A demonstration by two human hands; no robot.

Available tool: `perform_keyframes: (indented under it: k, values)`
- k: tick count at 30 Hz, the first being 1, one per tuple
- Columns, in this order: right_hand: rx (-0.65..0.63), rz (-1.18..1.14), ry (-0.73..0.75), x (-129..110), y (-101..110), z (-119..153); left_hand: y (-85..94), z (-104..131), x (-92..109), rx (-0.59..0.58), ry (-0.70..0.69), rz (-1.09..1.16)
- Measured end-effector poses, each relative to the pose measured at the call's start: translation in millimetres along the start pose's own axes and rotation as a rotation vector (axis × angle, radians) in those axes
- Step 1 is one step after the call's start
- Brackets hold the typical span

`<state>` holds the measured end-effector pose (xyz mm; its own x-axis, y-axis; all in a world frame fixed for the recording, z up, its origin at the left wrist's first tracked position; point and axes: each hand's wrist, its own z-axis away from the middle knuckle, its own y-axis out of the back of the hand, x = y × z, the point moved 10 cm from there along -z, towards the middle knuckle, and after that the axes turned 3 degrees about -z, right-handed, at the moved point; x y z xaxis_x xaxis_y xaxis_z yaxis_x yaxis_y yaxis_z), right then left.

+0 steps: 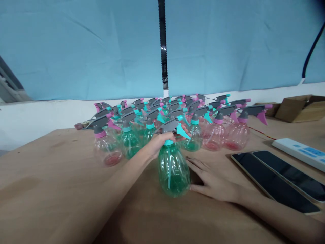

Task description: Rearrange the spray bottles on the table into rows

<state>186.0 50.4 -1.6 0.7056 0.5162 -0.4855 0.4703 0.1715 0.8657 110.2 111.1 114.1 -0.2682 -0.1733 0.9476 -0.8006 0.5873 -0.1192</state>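
A green see-through spray bottle (174, 173) with a grey and turquoise trigger head stands close in front of me, over the table. Its neck is wrapped by the fingers of my left hand (159, 141), just below the spray head. My right hand (212, 181) rests low beside the bottle's base, fingers stretched out and apart. Its fingertips reach close to the bottle's right side; whether they touch it I cannot tell. Behind stand several more spray bottles in rows, among them a pink one (108, 149) at the left and another pink bottle (237, 135) at the right.
Two phones (274, 183) lie side by side on the wooden table (50, 169) at the right. Beyond them is a white power strip (302, 152). Cardboard boxes (299, 108) sit at the back right. A blue sheet (88, 51) covers the wall behind.
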Motion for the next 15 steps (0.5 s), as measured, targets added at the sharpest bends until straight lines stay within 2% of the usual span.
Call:
perform_keyframes:
  k: [5,9,12,15]
  values:
    - [-0.005,-0.066,0.032,-3.2,4.1,0.0,5.0,-0.3,0.4,0.017,-0.006,-0.028]
    - [0.004,-0.367,0.087,-18.4,9.4,1.9,-1.5,0.9,4.6,0.043,-0.025,-0.078]
    - [0.123,-0.568,0.115,-31.9,19.2,4.0,-9.6,0.9,0.7,0.08,-0.01,-0.116]
    - [0.265,-0.6,0.128,-41.4,29.5,8.0,-19.6,1.1,-10.1,0.077,0.05,-0.145]
